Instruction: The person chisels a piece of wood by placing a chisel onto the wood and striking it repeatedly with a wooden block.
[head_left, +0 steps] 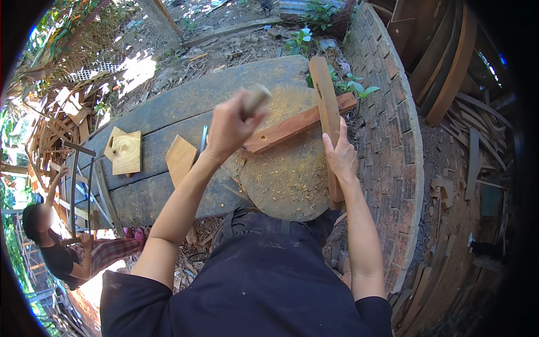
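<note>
My left hand (230, 128) is raised over the bench, closed around a short, rounded, pale wooden piece (257, 100) smeared by motion; its exact kind cannot be made out. Under it lies a reddish wooden beam (300, 124) with a small hole near its left end. A long light-brown wooden bar (324, 90) crosses over the beam's right part, running from far to near. My right hand (341, 156) grips this bar around its middle, thumb on the left side. Sawdust and shavings (286, 174) cover the round wooden slab beneath.
On the dark plank bench (168, 121) lie a pale board (127, 153), a pointed board (181, 157) and a metal strip (204, 137). A low brick wall (387, 168) borders the right. At left, another person (62, 247) holds a frame saw (73, 191). Scrap wood is piled around.
</note>
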`<state>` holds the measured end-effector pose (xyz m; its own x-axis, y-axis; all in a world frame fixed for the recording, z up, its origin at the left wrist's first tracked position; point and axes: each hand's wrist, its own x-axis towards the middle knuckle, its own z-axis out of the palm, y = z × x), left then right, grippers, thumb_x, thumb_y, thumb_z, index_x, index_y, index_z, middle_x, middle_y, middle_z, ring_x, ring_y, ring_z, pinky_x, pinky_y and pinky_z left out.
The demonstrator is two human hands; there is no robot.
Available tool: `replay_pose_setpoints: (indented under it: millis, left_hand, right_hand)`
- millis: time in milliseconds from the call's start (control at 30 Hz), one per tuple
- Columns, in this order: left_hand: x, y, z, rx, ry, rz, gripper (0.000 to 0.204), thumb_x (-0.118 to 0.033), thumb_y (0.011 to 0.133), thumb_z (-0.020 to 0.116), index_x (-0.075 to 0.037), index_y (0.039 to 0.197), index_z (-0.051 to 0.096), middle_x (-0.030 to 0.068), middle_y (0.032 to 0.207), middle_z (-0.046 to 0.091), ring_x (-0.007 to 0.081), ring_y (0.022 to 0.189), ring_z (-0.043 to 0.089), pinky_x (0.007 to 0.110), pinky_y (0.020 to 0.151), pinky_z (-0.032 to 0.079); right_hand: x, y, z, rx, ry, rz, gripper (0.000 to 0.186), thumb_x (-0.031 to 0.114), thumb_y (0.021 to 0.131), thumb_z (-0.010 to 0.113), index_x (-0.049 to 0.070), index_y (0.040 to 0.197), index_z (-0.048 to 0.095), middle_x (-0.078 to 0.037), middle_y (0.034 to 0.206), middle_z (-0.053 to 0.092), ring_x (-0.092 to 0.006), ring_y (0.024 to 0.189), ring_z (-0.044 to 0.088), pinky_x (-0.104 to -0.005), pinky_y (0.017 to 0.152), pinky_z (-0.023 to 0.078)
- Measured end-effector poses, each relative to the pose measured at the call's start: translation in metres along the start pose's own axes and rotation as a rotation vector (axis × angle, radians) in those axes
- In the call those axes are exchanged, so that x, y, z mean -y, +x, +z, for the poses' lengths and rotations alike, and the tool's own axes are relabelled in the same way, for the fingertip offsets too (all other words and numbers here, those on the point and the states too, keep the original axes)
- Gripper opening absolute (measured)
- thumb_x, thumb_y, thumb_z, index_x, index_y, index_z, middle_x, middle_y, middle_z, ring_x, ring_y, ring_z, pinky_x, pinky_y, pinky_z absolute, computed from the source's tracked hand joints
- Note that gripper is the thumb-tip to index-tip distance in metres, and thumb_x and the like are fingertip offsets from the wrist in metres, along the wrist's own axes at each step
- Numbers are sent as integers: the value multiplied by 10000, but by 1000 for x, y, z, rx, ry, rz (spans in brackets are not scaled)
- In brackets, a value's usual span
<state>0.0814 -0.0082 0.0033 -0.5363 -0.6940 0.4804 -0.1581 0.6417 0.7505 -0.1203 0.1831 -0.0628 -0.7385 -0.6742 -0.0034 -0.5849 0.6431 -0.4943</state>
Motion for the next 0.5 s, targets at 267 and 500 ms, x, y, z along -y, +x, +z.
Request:
replay_pose_setpoints:
  millis: [267, 500]
  left_hand:
    - [46, -32, 25, 652, 644, 80, 374, -244, 766, 734, -127, 1095, 601, 96, 967, 701, 299, 851, 691, 429, 695, 554]
    - [69, 19, 19, 836, 622, 236, 547, -345, 751, 770, -180, 1244, 598, 86, 1058, 699, 279, 929, 680, 425, 747, 545]
  right_hand:
    - [7, -3, -12, 46, -34, 27, 672, 412, 916, 569, 201, 1474, 259, -340, 990, 646, -525, 940, 616, -569, 818, 496]
    - [-5, -31, -31, 86, -37, 48, 673, 412, 908, 575, 157, 1461, 289, -338, 965, 650, -534, 917, 617, -574, 808, 500]
